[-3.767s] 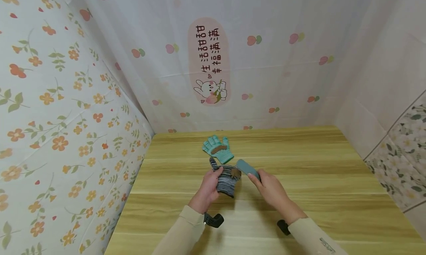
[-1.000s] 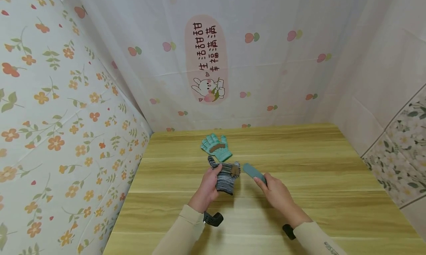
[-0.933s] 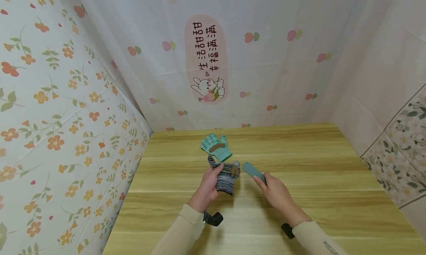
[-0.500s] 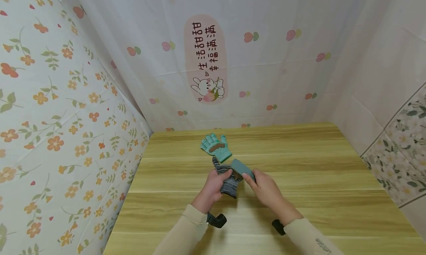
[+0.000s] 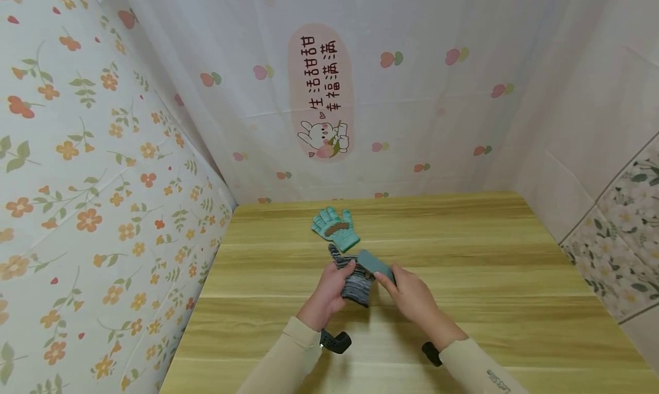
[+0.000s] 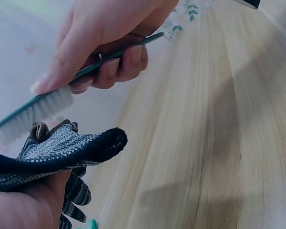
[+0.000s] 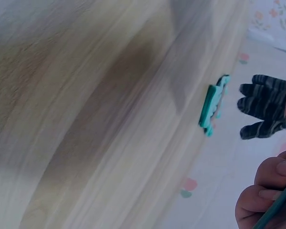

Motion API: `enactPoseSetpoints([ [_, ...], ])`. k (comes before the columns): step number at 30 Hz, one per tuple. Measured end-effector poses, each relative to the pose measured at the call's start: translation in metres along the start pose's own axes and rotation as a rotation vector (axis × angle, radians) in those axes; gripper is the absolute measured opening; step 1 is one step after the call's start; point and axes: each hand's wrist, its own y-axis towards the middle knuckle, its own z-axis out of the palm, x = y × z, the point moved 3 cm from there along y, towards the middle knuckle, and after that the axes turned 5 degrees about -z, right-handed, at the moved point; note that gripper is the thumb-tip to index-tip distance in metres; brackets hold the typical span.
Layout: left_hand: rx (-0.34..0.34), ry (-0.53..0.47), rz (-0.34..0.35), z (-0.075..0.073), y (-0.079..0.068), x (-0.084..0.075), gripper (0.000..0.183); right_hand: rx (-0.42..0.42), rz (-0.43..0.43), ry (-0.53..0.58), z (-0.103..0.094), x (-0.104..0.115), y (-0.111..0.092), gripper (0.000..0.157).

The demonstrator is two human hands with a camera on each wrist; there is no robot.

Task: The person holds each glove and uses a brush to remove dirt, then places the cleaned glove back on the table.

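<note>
My left hand (image 5: 331, 288) grips a dark grey striped knit glove (image 5: 356, 288), thumb on top, above the table. A brown patch on that glove is mostly covered in the head view. In my right hand (image 5: 412, 294) is a teal brush (image 5: 374, 263), its back facing up. White bristles (image 6: 35, 114) point down at the glove in the left wrist view, close above its brown patch; whether they touch I cannot tell. The right wrist view shows the striped glove fingers (image 7: 264, 102) hanging free and the curled right fingers (image 7: 264, 200) around the brush handle.
A turquoise glove (image 5: 337, 228) with a brown strip lies on the wood-grain table (image 5: 463, 251), just beyond the held glove. Patterned cloth walls (image 5: 437, 125) stand behind the table and on both sides.
About a second ago the brush was off to the right of the striped glove. It has since moved left over the brown patch, and the left hand has shifted slightly right.
</note>
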Motion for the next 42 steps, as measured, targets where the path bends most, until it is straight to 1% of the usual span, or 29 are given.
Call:
enactPoseSetpoints([
  [5, -0.004, -0.021, -0.005, -0.001, 0.000, -0.004, 0.014, -0.008, -0.002, -0.001, -0.003, -0.005, 0.000, 0.047],
  [8, 0.006, -0.025, 0.006, -0.001, 0.001, -0.006, 0.012, -0.016, 0.000, 0.011, -0.004, -0.006, 0.000, 0.048],
  [13, 0.023, -0.027, 0.019, -0.001, 0.000, -0.008, 0.010, -0.016, 0.002, 0.025, -0.005, -0.009, -0.001, 0.047],
  [17, 0.020, -0.029, 0.022, -0.001, 0.000, -0.009, 0.008, -0.020, -0.004, 0.035, -0.005, -0.011, -0.001, 0.047],
  [21, 0.013, -0.053, 0.028, -0.002, 0.001, -0.009, 0.009, -0.009, 0.014, 0.054, -0.005, -0.014, -0.001, 0.047],
  [25, 0.032, -0.086, 0.036, -0.003, 0.001, -0.009, 0.009, 0.002, 0.035, 0.066, -0.005, -0.019, -0.002, 0.049],
  [28, 0.056, -0.087, 0.036, -0.003, 0.001, -0.010, 0.009, 0.001, 0.030, 0.076, -0.005, -0.020, -0.002, 0.049],
  [32, 0.069, -0.086, 0.032, -0.004, 0.000, -0.009, 0.010, -0.001, 0.017, 0.087, -0.004, -0.022, -0.002, 0.050],
  [38, 0.053, -0.085, 0.022, -0.004, -0.001, -0.009, 0.011, 0.008, 0.050, 0.098, -0.005, -0.028, -0.006, 0.055],
  [42, 0.025, -0.088, 0.020, -0.006, -0.002, -0.009, 0.010, 0.006, 0.058, 0.093, -0.005, -0.034, -0.008, 0.059],
])
